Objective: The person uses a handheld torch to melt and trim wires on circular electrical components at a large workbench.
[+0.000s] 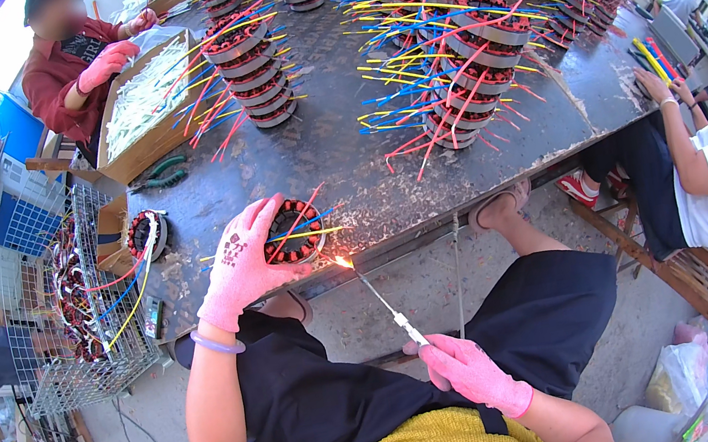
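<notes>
Your front working limit is the near edge (428, 219) of the dark table (351, 143); it runs from lower left to upper right, above your lap. Tabletop surface extends from this edge back to two wire-fringed stacks, the left stack (254, 75) and the larger right stack (468, 64). Loose wire ends project sideways from both stacks into the space between them. On the left, the limits are a cardboard box (139, 162) of white strips, the pliers (164, 174) just beside it, and a second ring (154, 232) whose long wires hang over the table's edge toward the wire basket (83, 380).

The stator ring (296, 250), red and black inside, is located at the near edge, directly right of your left hand (242, 262). Your left hand is curved around the ring's left side, fingers at the top and thumb at the bottom, clasping its rim. Whether the ring rests fully on the table cannot be determined. Your right hand (473, 375) is closed around the handle of the torch (404, 322), beyond the edge and over your lap. The torch points up and left; its flame (343, 262) burns just beside the ring's lower right.
</notes>
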`<action>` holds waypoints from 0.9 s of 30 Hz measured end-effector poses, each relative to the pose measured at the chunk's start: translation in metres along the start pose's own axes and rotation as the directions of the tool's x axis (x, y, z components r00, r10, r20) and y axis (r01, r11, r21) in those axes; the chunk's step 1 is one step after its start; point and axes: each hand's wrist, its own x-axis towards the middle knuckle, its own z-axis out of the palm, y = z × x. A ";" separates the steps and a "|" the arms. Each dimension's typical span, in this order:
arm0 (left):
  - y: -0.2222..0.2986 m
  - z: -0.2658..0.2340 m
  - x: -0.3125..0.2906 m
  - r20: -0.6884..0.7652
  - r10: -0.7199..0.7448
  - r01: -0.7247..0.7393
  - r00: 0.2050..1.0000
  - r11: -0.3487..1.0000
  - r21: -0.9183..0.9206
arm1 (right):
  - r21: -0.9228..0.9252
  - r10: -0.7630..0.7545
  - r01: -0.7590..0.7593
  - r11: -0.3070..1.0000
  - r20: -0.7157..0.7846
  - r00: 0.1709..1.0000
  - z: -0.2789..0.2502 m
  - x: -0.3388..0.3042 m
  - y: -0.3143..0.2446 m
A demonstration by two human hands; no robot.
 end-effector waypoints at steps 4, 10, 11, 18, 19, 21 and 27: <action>0.000 -0.001 -0.001 -0.003 -0.008 0.008 1.000 1.000 0.000 | 0.052 0.005 -0.006 0.999 0.014 1.000 0.000 0.001 0.003; 0.000 0.001 -0.002 -0.007 -0.010 0.010 1.000 1.000 0.012 | 0.019 -0.004 0.004 1.000 0.002 1.000 0.000 0.002 0.007; -0.001 0.002 -0.002 -0.008 -0.008 0.008 1.000 1.000 0.013 | 0.007 -0.004 0.004 1.000 0.001 1.000 -0.001 0.001 0.004; 0.005 -0.003 0.000 0.005 -0.018 0.018 1.000 1.000 -0.019 | 0.029 -0.002 0.001 1.000 0.008 1.000 0.001 0.002 0.004; 0.005 -0.003 0.000 0.007 -0.018 0.018 1.000 1.000 -0.020 | -0.004 -0.019 0.019 1.000 -0.001 1.000 0.001 0.001 0.000; 0.005 -0.002 0.001 0.012 -0.018 0.019 1.000 1.000 -0.023 | 0.013 -0.036 0.036 0.999 0.001 0.999 0.000 0.001 0.003; -0.002 0.003 0.002 -0.003 0.007 -0.007 1.000 1.000 -0.015 | 0.005 -0.049 0.049 0.999 0.009 0.999 -0.002 0.001 0.007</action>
